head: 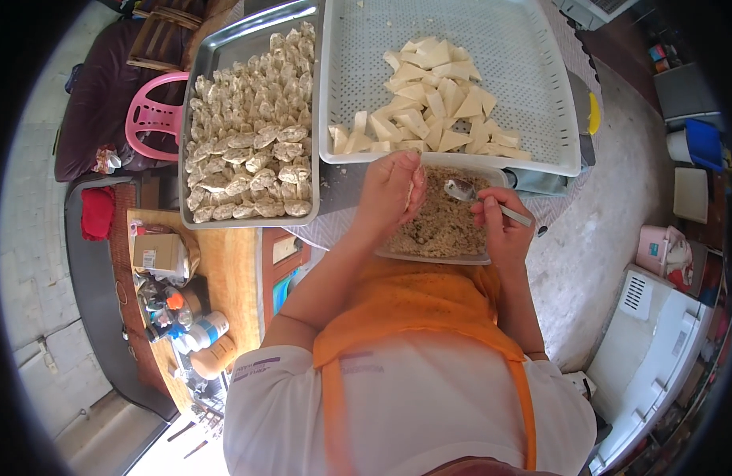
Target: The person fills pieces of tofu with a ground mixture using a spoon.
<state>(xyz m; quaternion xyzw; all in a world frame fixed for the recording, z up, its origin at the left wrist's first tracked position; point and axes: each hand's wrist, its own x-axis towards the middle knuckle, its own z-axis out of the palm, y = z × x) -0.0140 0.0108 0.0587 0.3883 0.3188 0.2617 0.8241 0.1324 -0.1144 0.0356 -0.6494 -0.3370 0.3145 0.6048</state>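
Note:
My right hand grips the handle of a metal spoon, its bowl over a crumbly brown filling. The filling lies in a translucent plastic tub against the orange apron. My left hand is cupped above the tub's left side, around a pale piece that looks like tofu and is mostly hidden by the fingers. Just beyond stands a white perforated plastic tray with a heap of cut tofu pieces. A metal tray at the left holds rows of coated, filled-looking pieces.
A pink plastic chair stands left of the metal tray. Nearer, a wooden cabinet top carries a cardboard box and several bottles. A folded blue-grey cloth lies under the white tray's right corner. A white appliance is at the right.

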